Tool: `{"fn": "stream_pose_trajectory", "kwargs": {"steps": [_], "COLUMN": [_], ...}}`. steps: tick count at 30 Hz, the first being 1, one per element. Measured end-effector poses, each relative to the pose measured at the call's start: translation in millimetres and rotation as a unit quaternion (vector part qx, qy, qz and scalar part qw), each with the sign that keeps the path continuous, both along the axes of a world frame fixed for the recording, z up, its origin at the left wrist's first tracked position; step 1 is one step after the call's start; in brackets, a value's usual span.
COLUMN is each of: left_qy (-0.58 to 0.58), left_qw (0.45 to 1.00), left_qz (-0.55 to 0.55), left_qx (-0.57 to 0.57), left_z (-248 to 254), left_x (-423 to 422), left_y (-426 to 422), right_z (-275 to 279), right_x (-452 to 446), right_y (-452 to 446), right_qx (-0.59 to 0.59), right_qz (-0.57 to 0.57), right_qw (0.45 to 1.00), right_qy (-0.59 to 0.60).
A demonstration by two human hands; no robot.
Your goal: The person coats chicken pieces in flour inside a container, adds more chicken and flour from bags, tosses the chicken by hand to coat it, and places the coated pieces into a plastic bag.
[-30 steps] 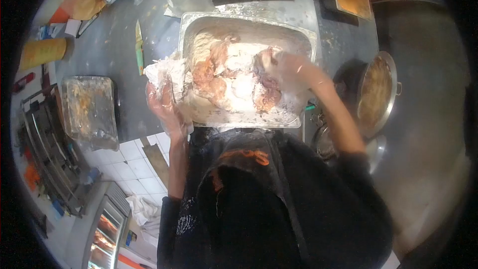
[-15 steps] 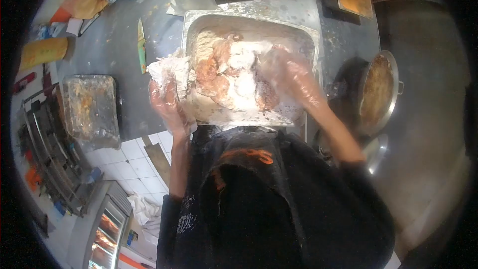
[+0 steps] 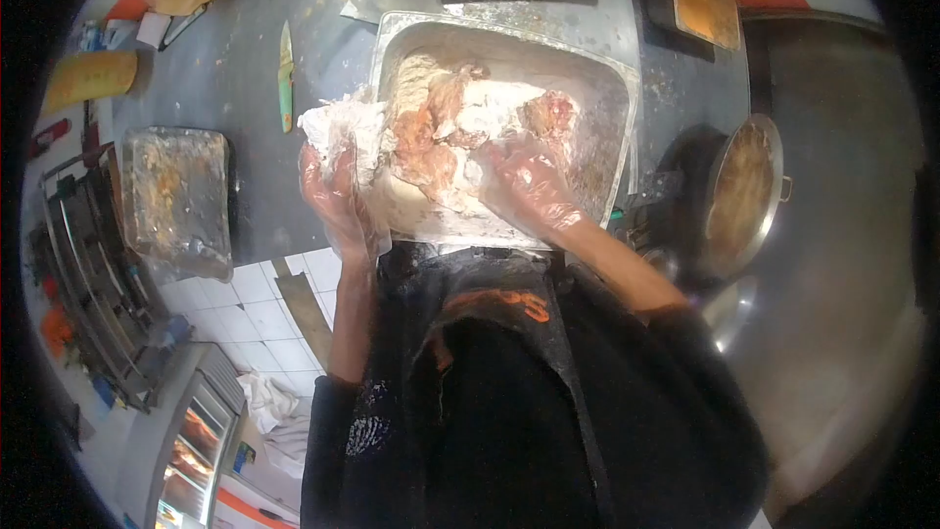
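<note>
A rectangular metal tray (image 3: 628, 98) holds white flour and several raw meat pieces (image 3: 423, 162), partly coated. My left hand (image 3: 338, 198), in a clear plastic glove, is bent at the tray's left side. A lumpy, flour-white mass (image 3: 338, 125) sits at its fingers, and what is under the flour is hidden. My right hand (image 3: 529, 181), gloved likewise, is inside the tray near its front, fingers pointing left into the flour beside the meat. Its fingertips are hidden, so I cannot see whether it grips a piece. Another reddish meat piece (image 3: 550, 114) lies just beyond it.
A green-handled knife (image 3: 286, 78) lies left of the tray. Farther left is a clear, soiled container (image 3: 176, 201). To the right stands a round metal pan (image 3: 749, 191) with brown contents. More metal trays (image 3: 703, 2) are along the back.
My right hand has moved left and toward me within the tray, uncovering the reddish meat at the right. My left hand stays at the tray's left side. The view has shifted slightly.
</note>
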State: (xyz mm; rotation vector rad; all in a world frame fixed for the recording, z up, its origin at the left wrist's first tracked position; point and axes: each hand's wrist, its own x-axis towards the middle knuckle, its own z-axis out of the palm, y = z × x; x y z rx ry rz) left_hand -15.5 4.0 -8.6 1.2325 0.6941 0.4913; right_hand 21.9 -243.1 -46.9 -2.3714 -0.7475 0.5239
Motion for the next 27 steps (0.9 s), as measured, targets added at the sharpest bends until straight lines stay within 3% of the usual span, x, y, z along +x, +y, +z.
{"fn": "stream_pose_trajectory", "kwargs": {"steps": [1,3,4,6,9,11,13,15,17,19,21,22,24,26,27], "left_qy": [0.007,0.021,0.028,0.047,0.018,0.04,0.058,0.062,0.047,0.037,0.04,0.049,0.064,0.039,0.027], "left_qw": [1.0,1.0,0.991,0.91,0.825,0.921,0.939,0.898,0.846,0.821,0.83,0.854,0.895,0.881,0.874], "left_qz": [-0.004,-0.005,-0.032,-0.087,-0.105,-0.08,-0.074,-0.087,-0.092,-0.096,-0.098,-0.104,-0.114,-0.116,-0.116], "left_qx": [-0.005,-0.016,0.127,0.403,0.556,0.379,0.332,0.426,0.523,0.562,0.547,0.508,0.427,0.457,0.471], "left_z": [0,-1,-3,-10,-14,-6,-7,-17,-19,-19,-23,-23,-25,-34,-38], "left_x": [0,-2,-4,-11,-14,-10,-12,-18,-20,-20,-21,-22,-22,-26,-28], "left_y": [1,3,5,10,15,8,6,9,11,12,13,13,13,18,19], "right_z": [17,20,15,18,29,24,15,8,28,31,19,47,79,78,79], "right_x": [12,27,35,46,47,40,31,26,32,36,42,47,71,67,69], "right_y": [6,6,-4,-25,-56,-75,-88,-96,-81,-78,-84,-59,-35,-35,-33], "right_qx": [0.053,0.044,-0.015,-0.037,0.089,0.191,0.29,0.383,0.371,0.359,0.34,0.414,0.304,0.11,0.003], "right_qz": [-0.053,-0.095,-0.086,-0.139,-0.309,-0.391,-0.463,-0.525,-0.562,-0.548,-0.467,-0.605,-0.463,-0.325,-0.195], "right_qw": [0.986,0.954,0.96,0.939,0.838,0.765,0.672,0.562,0.53,0.588,0.722,0.563,0.728,0.884,0.952], "right_qy": [0.149,0.282,0.267,0.311,0.44,0.475,0.499,0.512,0.515,0.475,0.382,0.381,0.403,0.316,0.235]}}
